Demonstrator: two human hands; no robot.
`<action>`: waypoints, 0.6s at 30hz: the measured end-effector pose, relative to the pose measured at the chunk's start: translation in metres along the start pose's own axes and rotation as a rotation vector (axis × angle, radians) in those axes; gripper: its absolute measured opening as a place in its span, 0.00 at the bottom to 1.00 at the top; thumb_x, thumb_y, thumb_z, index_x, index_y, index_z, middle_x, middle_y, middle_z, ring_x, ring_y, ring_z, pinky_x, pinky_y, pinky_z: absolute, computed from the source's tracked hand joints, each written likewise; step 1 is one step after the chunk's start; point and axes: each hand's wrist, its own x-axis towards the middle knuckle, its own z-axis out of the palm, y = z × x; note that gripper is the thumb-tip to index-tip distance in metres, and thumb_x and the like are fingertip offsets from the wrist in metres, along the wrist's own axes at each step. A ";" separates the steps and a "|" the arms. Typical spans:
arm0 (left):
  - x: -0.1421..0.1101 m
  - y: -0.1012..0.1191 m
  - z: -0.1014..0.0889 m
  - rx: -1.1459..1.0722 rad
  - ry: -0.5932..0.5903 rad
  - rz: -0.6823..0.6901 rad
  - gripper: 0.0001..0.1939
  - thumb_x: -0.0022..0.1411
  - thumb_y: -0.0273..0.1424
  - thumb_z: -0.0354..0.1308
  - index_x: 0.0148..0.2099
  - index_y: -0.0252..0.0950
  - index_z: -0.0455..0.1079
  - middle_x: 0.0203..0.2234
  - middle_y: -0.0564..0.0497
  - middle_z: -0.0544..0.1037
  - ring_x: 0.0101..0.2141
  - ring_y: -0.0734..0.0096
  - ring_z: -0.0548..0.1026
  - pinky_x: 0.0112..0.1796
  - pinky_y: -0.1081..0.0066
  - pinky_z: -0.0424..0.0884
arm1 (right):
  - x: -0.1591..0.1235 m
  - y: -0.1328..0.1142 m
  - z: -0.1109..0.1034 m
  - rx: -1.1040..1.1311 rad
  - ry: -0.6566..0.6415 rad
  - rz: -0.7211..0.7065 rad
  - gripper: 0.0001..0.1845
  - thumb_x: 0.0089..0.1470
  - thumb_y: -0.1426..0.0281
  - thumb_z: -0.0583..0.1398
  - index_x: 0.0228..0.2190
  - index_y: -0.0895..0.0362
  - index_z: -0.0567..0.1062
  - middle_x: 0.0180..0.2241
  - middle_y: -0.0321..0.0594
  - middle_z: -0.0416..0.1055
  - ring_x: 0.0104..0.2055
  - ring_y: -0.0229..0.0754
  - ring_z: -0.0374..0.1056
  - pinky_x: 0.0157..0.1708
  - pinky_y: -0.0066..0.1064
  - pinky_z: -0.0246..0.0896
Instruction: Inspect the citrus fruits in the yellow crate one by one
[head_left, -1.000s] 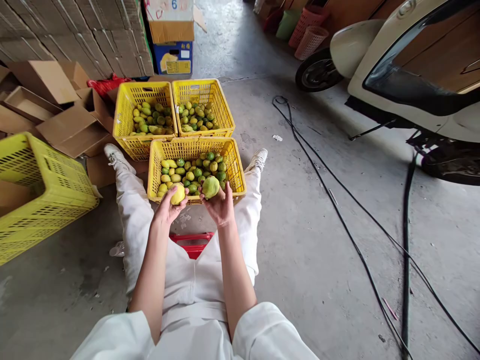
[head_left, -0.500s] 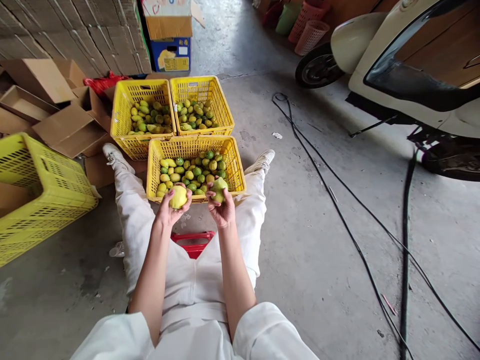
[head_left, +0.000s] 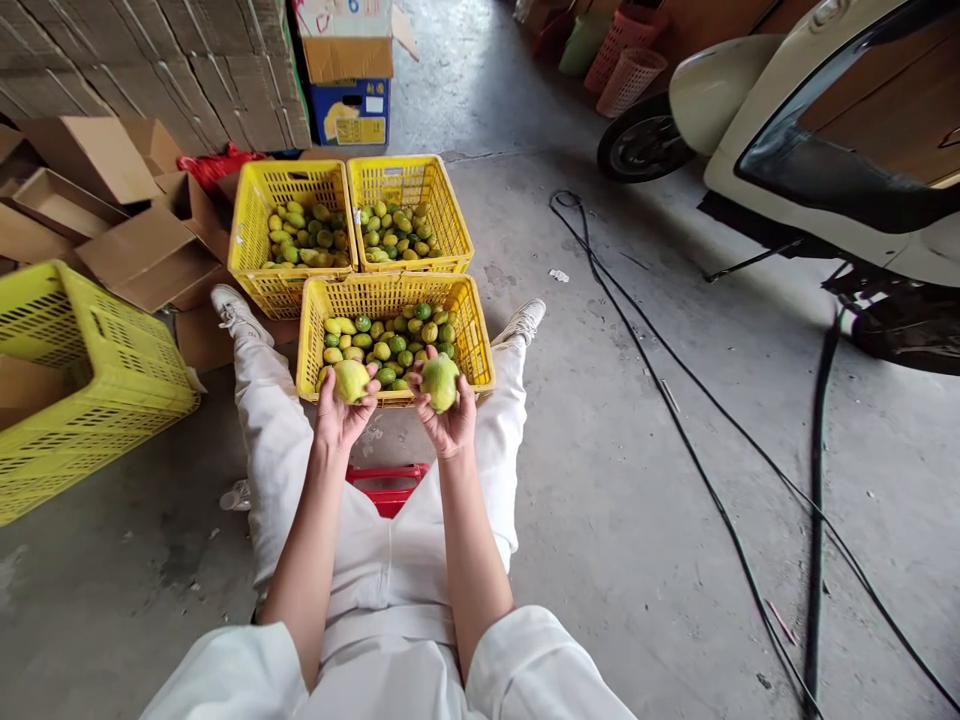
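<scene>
My left hand [head_left: 341, 415] is closed around a yellow lemon [head_left: 351, 381], which faces up toward me. In my right hand [head_left: 450, 420] is a greener lemon [head_left: 440, 383], gripped between thumb and fingers. Both hands are side by side above the near rim of a yellow plastic crate [head_left: 397, 290] standing between my legs. Inside that crate lie many loose yellow and green lemons [head_left: 397, 343]. Behind it, a left rear crate [head_left: 251, 225] and a right rear crate [head_left: 454, 220] also hold lemons.
A yellow-green crate [head_left: 135, 400] stands at my left, near open cardboard boxes [head_left: 142, 250]. Stacked cartons [head_left: 187, 70] rise behind them. Black cables [head_left: 675, 420] cross the floor at my right, below a parked scooter [head_left: 750, 120]. A red stool [head_left: 390, 490] shows between my legs.
Both lemons have been turned in my fingers and show other sides. The right one now shows more of its green skin. The view has shifted slightly.
</scene>
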 end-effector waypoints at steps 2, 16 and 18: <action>0.000 0.002 -0.001 -0.053 -0.010 -0.005 0.11 0.66 0.40 0.56 0.40 0.36 0.68 0.32 0.49 0.70 0.29 0.80 0.71 0.21 0.88 0.65 | 0.001 0.001 -0.001 0.055 -0.023 0.020 0.19 0.54 0.67 0.60 0.49 0.50 0.72 0.36 0.37 0.73 0.33 0.33 0.68 0.21 0.15 0.66; 0.001 -0.001 -0.002 0.136 -0.003 -0.072 0.16 0.64 0.34 0.53 0.53 0.35 0.70 0.42 0.41 0.78 0.42 0.61 0.79 0.37 0.66 0.78 | 0.009 0.006 0.001 -0.060 0.076 -0.057 0.15 0.60 0.65 0.55 0.47 0.51 0.74 0.41 0.40 0.78 0.44 0.42 0.74 0.38 0.36 0.77; 0.003 -0.003 -0.001 0.117 0.018 -0.097 0.12 0.65 0.35 0.54 0.46 0.34 0.71 0.37 0.44 0.77 0.32 0.71 0.76 0.26 0.77 0.74 | 0.007 0.006 0.000 0.002 0.056 -0.032 0.14 0.61 0.63 0.56 0.46 0.52 0.74 0.38 0.39 0.76 0.36 0.36 0.72 0.26 0.23 0.73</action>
